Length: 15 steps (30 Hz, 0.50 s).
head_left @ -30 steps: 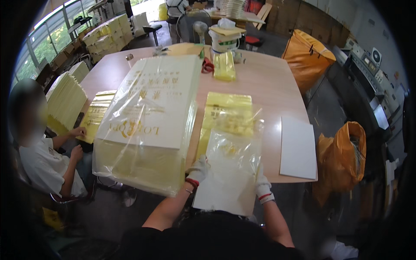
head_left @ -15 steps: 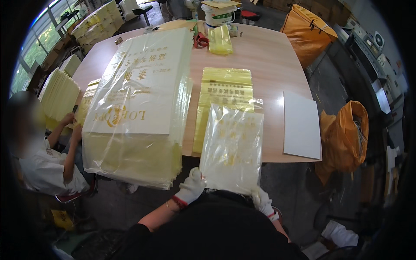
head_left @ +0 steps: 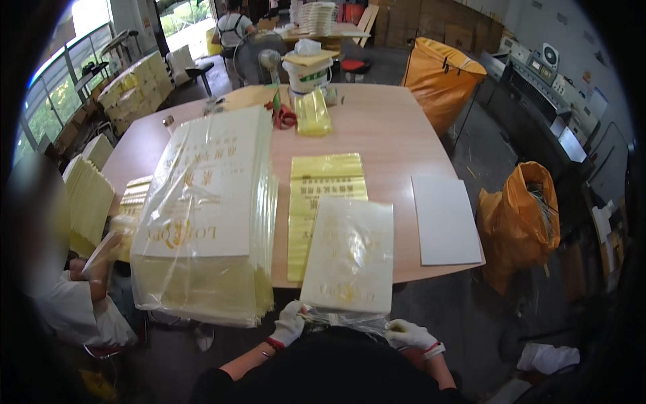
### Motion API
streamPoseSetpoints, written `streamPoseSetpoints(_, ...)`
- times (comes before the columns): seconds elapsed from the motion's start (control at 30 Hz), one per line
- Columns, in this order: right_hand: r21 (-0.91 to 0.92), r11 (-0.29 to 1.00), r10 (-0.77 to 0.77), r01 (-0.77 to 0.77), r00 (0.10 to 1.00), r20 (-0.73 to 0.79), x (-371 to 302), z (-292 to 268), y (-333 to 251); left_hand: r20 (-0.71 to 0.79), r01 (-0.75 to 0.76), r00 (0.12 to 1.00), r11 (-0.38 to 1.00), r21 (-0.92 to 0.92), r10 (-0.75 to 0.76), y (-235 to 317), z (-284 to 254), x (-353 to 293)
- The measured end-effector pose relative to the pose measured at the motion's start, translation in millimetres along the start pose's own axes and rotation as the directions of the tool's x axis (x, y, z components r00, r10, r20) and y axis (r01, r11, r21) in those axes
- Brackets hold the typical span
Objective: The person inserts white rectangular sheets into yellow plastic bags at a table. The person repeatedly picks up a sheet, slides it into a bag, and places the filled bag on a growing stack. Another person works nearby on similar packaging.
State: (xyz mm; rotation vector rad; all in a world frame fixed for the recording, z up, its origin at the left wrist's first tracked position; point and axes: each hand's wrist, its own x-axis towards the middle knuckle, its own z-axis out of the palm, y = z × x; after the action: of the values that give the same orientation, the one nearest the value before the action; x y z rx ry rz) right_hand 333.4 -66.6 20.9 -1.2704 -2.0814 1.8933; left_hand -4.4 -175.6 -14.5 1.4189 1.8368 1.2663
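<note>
A transparent plastic bag with gold print [head_left: 346, 252] lies flat around a white sheet or pad, overhanging the table's near edge in front of my body. Its loose, crinkled end hangs past the white contents. My left hand [head_left: 289, 324], in a white glove, pinches the left corner of that end. At the right corner my gloved right hand [head_left: 408, 334] grips the film, fingers closed. Under the bag's far part is a stack of yellow printed bags [head_left: 326, 172]. Left of it rises a large pile of printed transparent bags [head_left: 195, 229] with a white board on top.
A white board [head_left: 447, 222] lies at the table's right. Red-handled scissors [head_left: 284, 118], a folded yellow bag [head_left: 313, 114] and a white bucket [head_left: 307, 75] are at the back. Orange sacks [head_left: 521, 225] stand to the right. A co-worker [head_left: 87, 303] sits at the left, handling yellow film.
The view has tilted up, showing more of the room. The bag's loose end now extends past its white contents toward me, and my right hand has moved slightly outward. The co-worker's hands have shifted.
</note>
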Motion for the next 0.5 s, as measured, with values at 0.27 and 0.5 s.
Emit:
streamPoseSetpoints(0.27, 0.845, 0.437, -0.040, 0.309, 0.945, -0.325, 72, 37, -34, 0.230, -0.530, 0.829, 0.848, 0.027, 0.511, 216, -57, 68)
streamPoseSetpoints(0.5, 0.874, 0.457, -0.413, 0.163, 0.910, 0.046, 71, 34, -265, -0.596, -0.439, 0.802, 0.654, -0.616, -0.023, 241, -159, 22)
